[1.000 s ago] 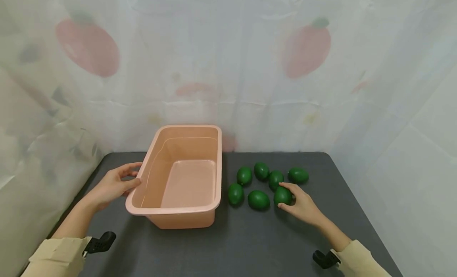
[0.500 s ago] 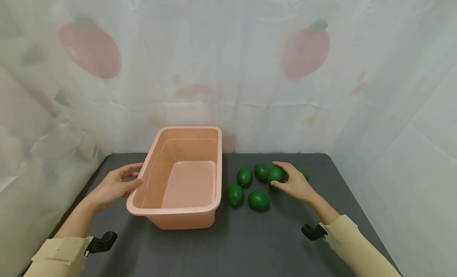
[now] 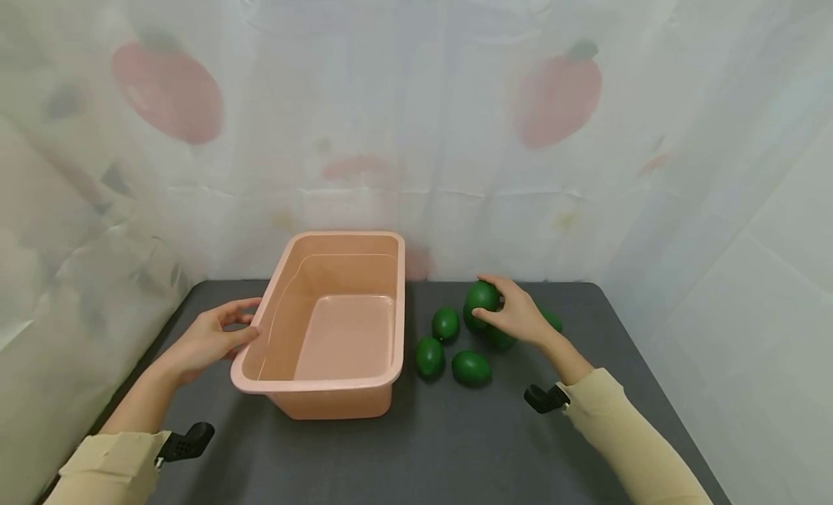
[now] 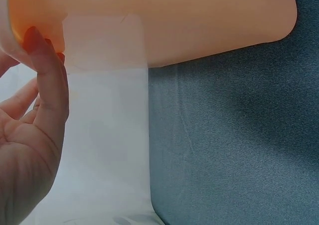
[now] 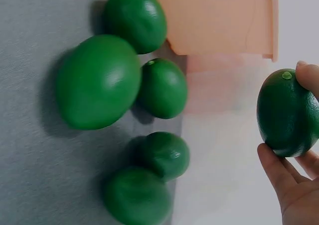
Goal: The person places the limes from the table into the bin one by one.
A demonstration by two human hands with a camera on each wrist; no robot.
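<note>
Dark grey surface (image 3: 455, 447), fruit-print curtain (image 3: 416, 129) behind. My right hand (image 3: 517, 318) pinches one green lime (image 3: 482, 296) between thumb and fingertips, lifted above the other limes (image 3: 449, 346). My left hand (image 3: 208, 336) rests relaxed against the pink basin's (image 3: 338, 378) left rim. Best carried level, clearing the near rim. Open room between limes and basin.

My left hand (image 3: 207, 338) resting at the tub's (image 3: 325, 385) left rim, limes (image 3: 449, 346) lying right of it on the surface (image 3: 442, 447), my right hand (image 3: 517, 318) holding one lime (image 3: 481, 296) above them.
</note>
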